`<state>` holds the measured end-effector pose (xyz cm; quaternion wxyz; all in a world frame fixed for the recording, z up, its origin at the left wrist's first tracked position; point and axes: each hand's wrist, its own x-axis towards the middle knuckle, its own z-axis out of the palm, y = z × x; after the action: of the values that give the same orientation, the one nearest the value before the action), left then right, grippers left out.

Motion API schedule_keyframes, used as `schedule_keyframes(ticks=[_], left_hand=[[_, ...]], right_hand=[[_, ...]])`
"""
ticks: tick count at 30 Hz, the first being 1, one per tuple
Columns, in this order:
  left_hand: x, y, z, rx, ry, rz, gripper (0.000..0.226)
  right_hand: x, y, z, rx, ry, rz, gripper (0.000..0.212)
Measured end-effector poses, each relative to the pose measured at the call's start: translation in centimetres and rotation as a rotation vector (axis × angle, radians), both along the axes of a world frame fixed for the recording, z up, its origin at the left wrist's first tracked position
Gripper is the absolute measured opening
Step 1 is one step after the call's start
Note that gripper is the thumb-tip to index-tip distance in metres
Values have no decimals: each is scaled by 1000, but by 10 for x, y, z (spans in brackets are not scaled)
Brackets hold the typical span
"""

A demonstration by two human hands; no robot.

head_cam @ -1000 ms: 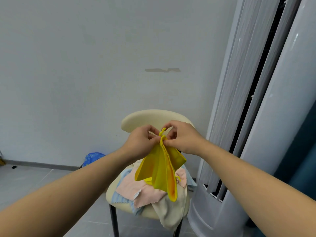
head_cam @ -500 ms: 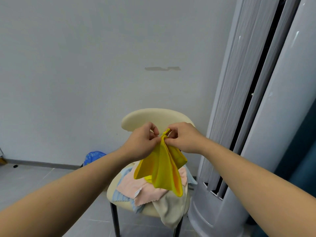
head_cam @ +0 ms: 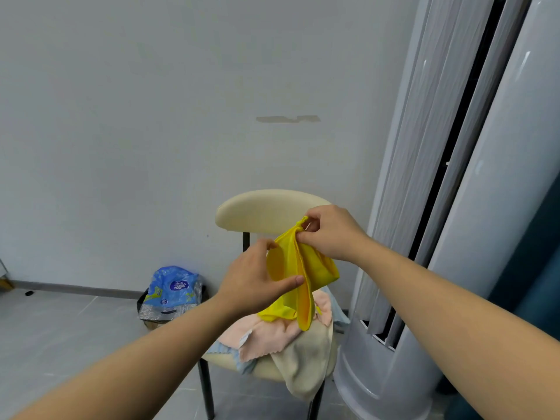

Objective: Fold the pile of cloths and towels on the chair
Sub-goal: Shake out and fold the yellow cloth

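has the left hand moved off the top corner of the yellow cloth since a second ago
Yes. The left hand has dropped from the top corner, level with the chair backrest, to below it, at the yellow cloth middle.

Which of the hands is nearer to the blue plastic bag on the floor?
Left. The left hand sits just right of the blue plastic bag, against the yellow cloth. The right hand pinches the cloth's top, farther right.

A crinkled blue printed plastic bag [head_cam: 171,291] sits in a dark bin on the grey tiled floor [head_cam: 60,338] against the plain grey wall [head_cam: 151,116]. A tall grey-white cylindrical standing unit [head_cam: 454,207] rises at right.
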<state>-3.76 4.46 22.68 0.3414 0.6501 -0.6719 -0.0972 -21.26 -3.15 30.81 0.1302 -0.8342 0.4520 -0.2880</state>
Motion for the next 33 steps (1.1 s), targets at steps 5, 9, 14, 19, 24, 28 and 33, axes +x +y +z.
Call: schedule_keyframes(ticks=[5,9,14,19,24,28,33], left_hand=[[-3,-2,-19,61,72,-15,102],[-6,-2,-32,74,148,3,100],[-6,-2,-43,117,297,12,92],[3,-2,-53,151,311,12,78],[6,-3,-54,147,309,-33,75],[7,-8,-52,211,367,-54,84],[12,-15,-53,331,290,-63,91]], right_hand=[[0,-2,0,-8,-7,-25,14],[-1,-4,-1,-6,-17,-36,14],[-3,-5,-3,-7,-23,-50,14],[-5,-5,-2,-9,-25,-49,14],[-6,-5,-3,-14,-20,-39,15],[-5,-6,-3,-13,-12,-22,14],[-6,-4,-3,-1,-2,0,14]])
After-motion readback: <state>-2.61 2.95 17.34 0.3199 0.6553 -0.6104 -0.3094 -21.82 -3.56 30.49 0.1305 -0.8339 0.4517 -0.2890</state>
